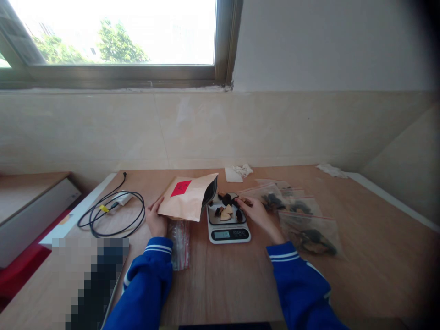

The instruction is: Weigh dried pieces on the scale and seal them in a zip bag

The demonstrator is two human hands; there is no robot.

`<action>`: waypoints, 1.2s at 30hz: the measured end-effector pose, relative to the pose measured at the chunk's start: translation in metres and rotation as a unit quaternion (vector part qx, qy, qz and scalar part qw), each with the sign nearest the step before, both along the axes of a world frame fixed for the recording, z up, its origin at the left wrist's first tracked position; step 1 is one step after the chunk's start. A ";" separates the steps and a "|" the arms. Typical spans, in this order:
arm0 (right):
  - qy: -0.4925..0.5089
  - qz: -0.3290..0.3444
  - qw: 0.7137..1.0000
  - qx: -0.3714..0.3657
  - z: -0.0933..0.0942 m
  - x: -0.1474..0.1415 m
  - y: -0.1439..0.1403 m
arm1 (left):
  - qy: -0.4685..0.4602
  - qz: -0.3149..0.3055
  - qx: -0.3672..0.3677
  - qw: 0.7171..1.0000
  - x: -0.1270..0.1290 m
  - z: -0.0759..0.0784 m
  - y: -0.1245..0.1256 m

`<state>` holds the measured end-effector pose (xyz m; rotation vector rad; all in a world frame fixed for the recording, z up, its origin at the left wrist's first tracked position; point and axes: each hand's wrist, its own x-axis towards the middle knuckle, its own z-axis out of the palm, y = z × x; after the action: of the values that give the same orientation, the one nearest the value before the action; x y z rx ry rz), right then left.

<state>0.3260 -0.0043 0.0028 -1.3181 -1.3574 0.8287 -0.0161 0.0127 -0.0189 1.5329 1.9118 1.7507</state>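
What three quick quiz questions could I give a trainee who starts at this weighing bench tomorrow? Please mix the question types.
1. True or false: the left hand holds the brown paper pouch with its open mouth turned toward the scale.
2. Which hand is at the dried pieces on the scale's pan? A) left hand B) right hand C) neither
3. Fill in: the clear zip bags holding dark pieces lie on the ___ side of the scale.

Key:
1. True.
2. B; its fingertips are at the far right edge of the pan.
3. Right.
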 end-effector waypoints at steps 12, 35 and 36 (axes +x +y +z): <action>-0.045 -0.028 0.997 0.049 0.025 -0.004 0.001 | 0.005 0.000 -0.003 1.000 0.000 -0.001 0.001; -0.403 0.092 0.911 -0.010 0.066 -0.058 0.015 | 0.003 0.003 -0.005 1.000 0.001 -0.003 0.001; -0.394 0.088 0.915 -0.010 0.066 -0.055 0.015 | 0.003 0.003 -0.005 1.000 0.001 -0.002 0.001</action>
<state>0.2708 0.0111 0.0688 -1.6462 -2.1204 0.4161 -0.0151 0.0135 -0.0213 1.5321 1.9278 1.7373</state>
